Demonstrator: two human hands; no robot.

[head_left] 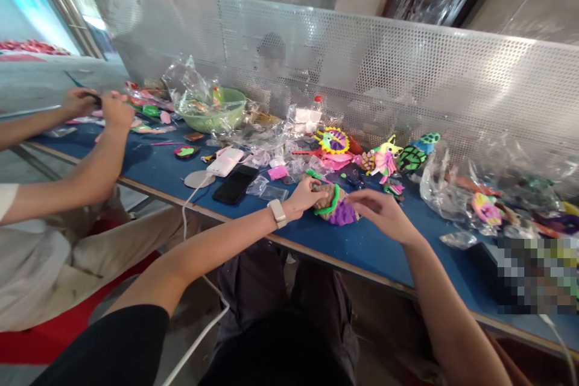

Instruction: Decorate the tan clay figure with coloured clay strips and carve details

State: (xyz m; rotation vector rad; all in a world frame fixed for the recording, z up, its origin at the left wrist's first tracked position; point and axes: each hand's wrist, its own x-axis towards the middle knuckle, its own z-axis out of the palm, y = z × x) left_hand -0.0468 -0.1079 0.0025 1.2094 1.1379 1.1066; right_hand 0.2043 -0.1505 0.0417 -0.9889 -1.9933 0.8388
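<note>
A brown pine-cone-like piece [324,200] with a bright green clay strip [335,198] around it and purple clay [342,212] on its right part lies on the blue table. My left hand [307,196], with a pale watch on the wrist, grips its left end between thumb and fingers. At its right end my right hand [377,208] has its thumb and fingertips close together, touching or just beside the purple clay; anything between them is too small to make out.
A black phone [236,184], a white power bank [225,161] with a cable and a pink packet [277,172] lie to the left. Behind stand a green basin [226,114], plastic bags and colourful clay animals [386,158]. A co-worker's hands [116,110] work at far left.
</note>
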